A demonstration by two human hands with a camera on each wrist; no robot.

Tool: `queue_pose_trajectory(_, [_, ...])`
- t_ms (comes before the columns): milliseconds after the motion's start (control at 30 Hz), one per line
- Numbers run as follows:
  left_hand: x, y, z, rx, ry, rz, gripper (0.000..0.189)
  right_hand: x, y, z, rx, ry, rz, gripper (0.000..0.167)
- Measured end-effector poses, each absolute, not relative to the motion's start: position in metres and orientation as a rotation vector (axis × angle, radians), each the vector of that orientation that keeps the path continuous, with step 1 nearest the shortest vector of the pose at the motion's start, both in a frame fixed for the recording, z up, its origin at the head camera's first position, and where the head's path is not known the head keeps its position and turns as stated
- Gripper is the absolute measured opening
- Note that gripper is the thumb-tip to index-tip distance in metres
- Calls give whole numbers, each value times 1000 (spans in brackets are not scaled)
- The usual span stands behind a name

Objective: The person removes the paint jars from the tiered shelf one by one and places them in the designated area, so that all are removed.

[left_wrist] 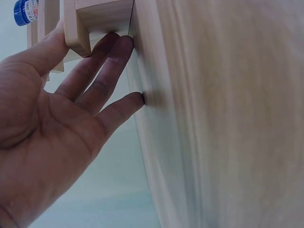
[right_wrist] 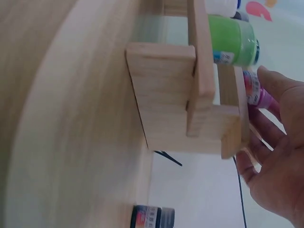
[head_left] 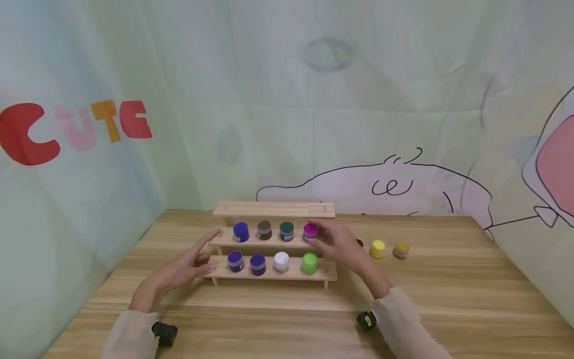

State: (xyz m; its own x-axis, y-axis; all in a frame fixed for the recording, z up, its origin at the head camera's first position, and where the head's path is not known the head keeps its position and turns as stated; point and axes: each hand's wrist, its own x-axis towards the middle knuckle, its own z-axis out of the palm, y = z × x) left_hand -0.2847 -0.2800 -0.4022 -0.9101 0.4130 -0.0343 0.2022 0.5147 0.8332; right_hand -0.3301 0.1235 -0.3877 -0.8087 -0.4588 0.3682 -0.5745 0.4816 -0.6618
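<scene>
A three-step wooden rack [head_left: 273, 210] stands on the table with small paint jars on its two lower steps. My right hand [head_left: 339, 245] pinches the magenta paint jar [head_left: 309, 232] between thumb and fingers at the right end of the middle step. Beside that jar are a dark green jar [head_left: 286, 231], a brown jar [head_left: 264, 230] and a blue jar [head_left: 240, 232]. My left hand [head_left: 183, 268] touches the rack's left end, thumb at the lower step and index finger stretched to the middle one. Its other fingers [left_wrist: 97, 88] extend behind the end piece in the left wrist view.
Along the lower step sit two purple-blue jars, a white jar [head_left: 281, 262] and a light green jar [head_left: 309, 264]. Right of the rack, a yellow jar [head_left: 377, 249], an ochre jar [head_left: 401, 250] and a partly hidden black jar stand on the table [head_left: 287, 329]. A printed curtain hangs behind.
</scene>
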Motion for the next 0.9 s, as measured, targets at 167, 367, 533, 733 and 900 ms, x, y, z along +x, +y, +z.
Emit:
queue_pose_trajectory(167, [-285,-279,-405,553,2528,1359,82,-328,118,-390,856,-2601,1253,50])
queue_pose_trajectory(367, [-286,-280,-404,571,2507,1366,83,-326,118,-387,784,-2627,1288,49])
queue_pose_trajectory(533, [-285,-282,-408,585,2494,1387,84,-329,123,-386,867,-2631,1313,41])
queue_pose_trajectory(733, [-283,-282,-409,572,2479,1397,84,-331,140,-378,966,-2692,1217,39])
queue_pose_trajectory(900, [-286,-281,-404,544,2507,1362,83,-333,155,-368,960,-2736,1198,39])
